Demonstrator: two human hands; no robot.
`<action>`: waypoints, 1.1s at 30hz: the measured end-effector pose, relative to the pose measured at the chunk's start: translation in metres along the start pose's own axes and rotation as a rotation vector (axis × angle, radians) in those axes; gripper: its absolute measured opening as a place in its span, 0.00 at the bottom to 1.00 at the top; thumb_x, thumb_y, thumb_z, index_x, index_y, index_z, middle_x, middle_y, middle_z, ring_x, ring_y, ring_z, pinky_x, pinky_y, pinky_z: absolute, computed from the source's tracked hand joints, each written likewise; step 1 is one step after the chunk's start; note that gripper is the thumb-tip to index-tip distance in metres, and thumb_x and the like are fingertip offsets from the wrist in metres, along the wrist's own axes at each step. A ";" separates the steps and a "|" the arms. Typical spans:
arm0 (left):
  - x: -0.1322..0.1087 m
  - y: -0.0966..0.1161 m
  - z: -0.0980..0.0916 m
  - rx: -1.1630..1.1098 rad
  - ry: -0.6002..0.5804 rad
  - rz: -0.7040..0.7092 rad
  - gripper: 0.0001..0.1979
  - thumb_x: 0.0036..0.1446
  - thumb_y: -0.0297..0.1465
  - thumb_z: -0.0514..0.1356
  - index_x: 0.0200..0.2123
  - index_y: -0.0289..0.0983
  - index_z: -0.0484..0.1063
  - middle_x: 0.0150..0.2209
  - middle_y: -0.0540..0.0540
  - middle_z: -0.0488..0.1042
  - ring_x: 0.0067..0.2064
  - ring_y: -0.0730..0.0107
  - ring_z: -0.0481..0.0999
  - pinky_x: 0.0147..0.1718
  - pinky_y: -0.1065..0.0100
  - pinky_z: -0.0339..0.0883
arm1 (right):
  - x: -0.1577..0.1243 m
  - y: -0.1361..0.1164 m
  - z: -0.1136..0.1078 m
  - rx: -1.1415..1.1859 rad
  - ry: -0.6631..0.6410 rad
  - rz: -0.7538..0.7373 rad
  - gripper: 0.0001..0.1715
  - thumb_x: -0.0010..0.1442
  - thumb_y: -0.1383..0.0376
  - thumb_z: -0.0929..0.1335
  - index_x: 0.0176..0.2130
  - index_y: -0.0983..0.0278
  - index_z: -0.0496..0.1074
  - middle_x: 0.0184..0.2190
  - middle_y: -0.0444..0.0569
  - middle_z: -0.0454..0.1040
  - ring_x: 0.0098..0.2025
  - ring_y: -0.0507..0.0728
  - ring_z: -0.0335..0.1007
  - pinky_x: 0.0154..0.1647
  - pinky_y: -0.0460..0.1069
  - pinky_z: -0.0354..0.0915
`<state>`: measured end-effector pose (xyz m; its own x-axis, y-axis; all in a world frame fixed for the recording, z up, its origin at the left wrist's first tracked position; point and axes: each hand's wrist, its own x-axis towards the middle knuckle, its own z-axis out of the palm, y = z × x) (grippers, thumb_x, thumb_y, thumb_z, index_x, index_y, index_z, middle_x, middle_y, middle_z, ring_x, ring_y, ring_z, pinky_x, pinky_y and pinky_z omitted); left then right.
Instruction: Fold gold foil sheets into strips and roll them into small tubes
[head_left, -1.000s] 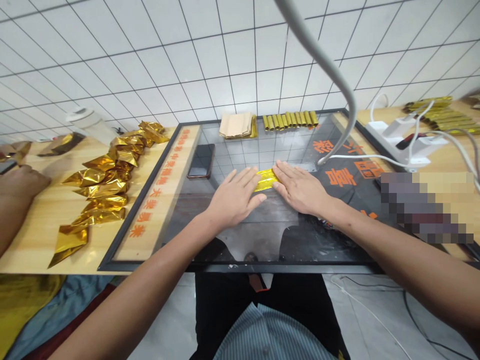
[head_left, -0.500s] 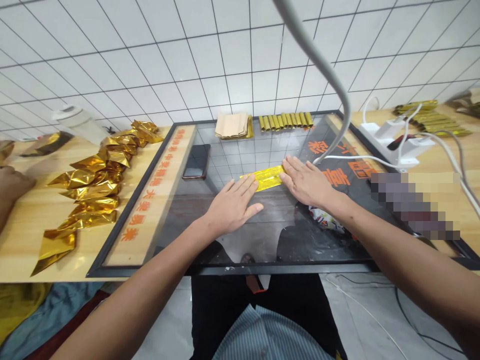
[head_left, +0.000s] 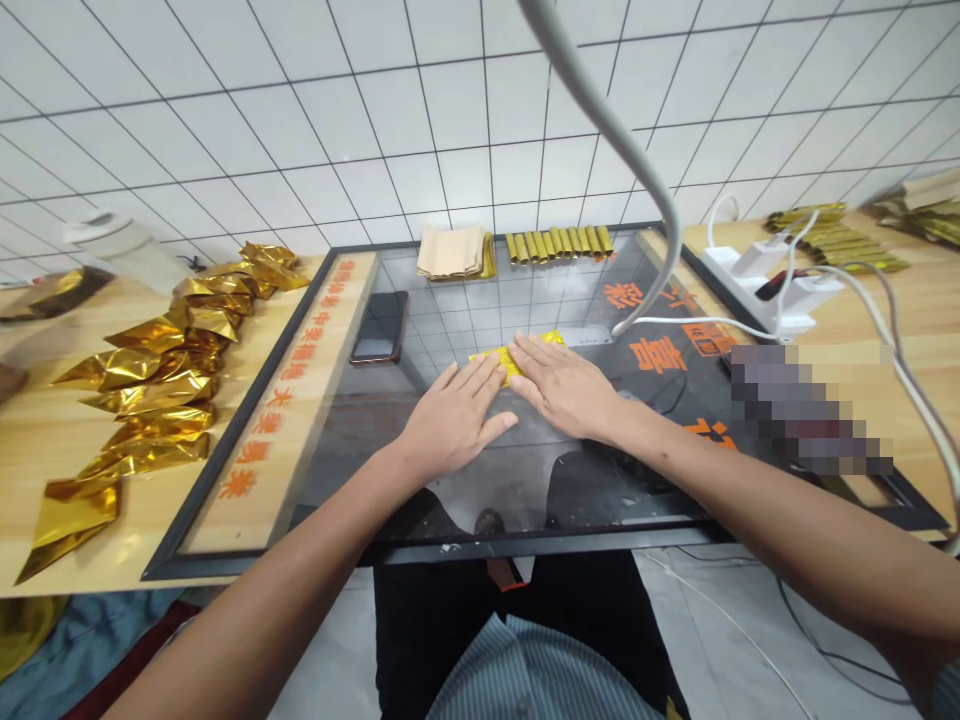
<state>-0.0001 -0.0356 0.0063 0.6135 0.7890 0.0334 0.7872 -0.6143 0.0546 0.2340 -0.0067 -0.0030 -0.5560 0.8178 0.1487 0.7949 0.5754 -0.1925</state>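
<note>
A shiny gold foil paper strip [head_left: 511,368] lies flat on the dark glass panel [head_left: 495,480] in front of me. My left hand [head_left: 456,415] rests over its left part, fingers stretched out and thumb apart. Across its right part lies my right hand [head_left: 566,385], palm down with straight fingers, the fingertips close to those of my left hand. Both palms hide much of the strip. Beyond my hands, a row of thin gold paper rolls [head_left: 560,244] and a stack of tan paper [head_left: 451,252] sit along the panel's back edge.
Folded gold foil pieces [head_left: 161,370] cover the wooden table on the left, near a whitish container [head_left: 127,250]. A phone [head_left: 379,326] lies on the panel. At right are a power strip [head_left: 750,290] with cables and more gold rolls [head_left: 847,240]. A thick grey tube [head_left: 622,130] hangs in front.
My right hand has slid left along the foil strip towards my left hand, which stays nearly in place. The view has shifted slightly, and another person's hand at far left has mostly left it.
</note>
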 end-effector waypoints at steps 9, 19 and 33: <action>0.000 0.002 -0.002 0.018 -0.015 -0.015 0.38 0.80 0.52 0.43 0.80 0.33 0.55 0.82 0.37 0.50 0.82 0.51 0.51 0.79 0.46 0.47 | -0.006 0.035 -0.012 -0.146 -0.010 0.178 0.45 0.81 0.49 0.47 0.77 0.77 0.60 0.79 0.67 0.56 0.81 0.70 0.53 0.79 0.68 0.52; 0.000 0.001 0.000 -0.028 -0.003 -0.011 0.38 0.80 0.51 0.43 0.81 0.35 0.51 0.82 0.37 0.50 0.82 0.51 0.50 0.79 0.44 0.48 | -0.016 -0.024 -0.016 0.003 0.046 -0.032 0.50 0.80 0.42 0.49 0.80 0.75 0.53 0.81 0.66 0.50 0.83 0.67 0.43 0.82 0.65 0.48; 0.000 0.002 0.001 -0.001 0.007 -0.013 0.38 0.79 0.53 0.43 0.80 0.35 0.55 0.81 0.37 0.52 0.82 0.52 0.50 0.79 0.45 0.48 | -0.045 0.011 -0.011 -0.175 0.008 0.070 0.46 0.81 0.48 0.49 0.78 0.77 0.58 0.79 0.66 0.54 0.82 0.67 0.50 0.80 0.67 0.53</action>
<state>0.0017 -0.0364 0.0054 0.6028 0.7969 0.0393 0.7950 -0.6040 0.0556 0.2705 -0.0378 -0.0013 -0.4965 0.8552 0.1488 0.8620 0.5059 -0.0312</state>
